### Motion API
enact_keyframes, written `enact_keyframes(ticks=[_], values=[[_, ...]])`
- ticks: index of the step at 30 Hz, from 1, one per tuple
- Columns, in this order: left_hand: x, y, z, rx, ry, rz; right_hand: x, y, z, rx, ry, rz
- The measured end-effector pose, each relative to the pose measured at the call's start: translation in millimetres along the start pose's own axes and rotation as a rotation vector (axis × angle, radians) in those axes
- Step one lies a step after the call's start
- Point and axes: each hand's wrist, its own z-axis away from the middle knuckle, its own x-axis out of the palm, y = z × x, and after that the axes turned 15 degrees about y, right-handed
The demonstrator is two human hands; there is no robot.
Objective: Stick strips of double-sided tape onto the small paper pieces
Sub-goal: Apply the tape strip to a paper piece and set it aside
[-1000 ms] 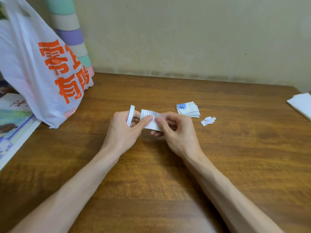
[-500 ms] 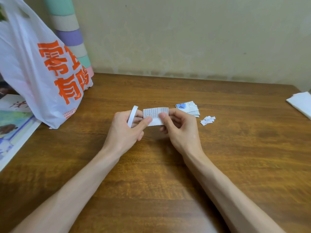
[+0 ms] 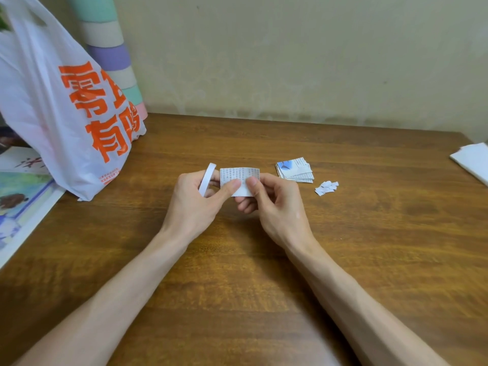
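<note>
Seemingly mid-taping, a small printed paper piece (image 3: 239,178) hangs above the middle of the table (image 3: 369,220), pinched by the left hand (image 3: 195,204), which also holds the tape roll (image 3: 207,179), and the right hand (image 3: 277,207); next, the strip likely needs pressing flat.

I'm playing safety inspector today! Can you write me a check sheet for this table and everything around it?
Surface: brown wooden table.
Job's things: printed paper piece; white tape roll; stack of paper pieces.
Clutter: tiny white scraps; plastic bag; pictures; white sheets.
Hands: left hand and right hand both pinch the paper piece; left also holds the tape roll.
Cables: nothing seen.
Surroundings: beige wall; striped roll.
</note>
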Motion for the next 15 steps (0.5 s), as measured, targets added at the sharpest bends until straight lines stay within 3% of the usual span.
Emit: enact_keyframes(ticks=[9, 15], values=[[2.7, -7.9, -1.0, 0.005, -0.081, -0.078, -4.9, 0.8, -2.2, 0.071, 0.121, 0.084], [-0.2, -2.2, -0.7, -0.089, -0.047, 0.042, -3.4, 0.4, -1.9, 0.025, 0.055, 0.025]])
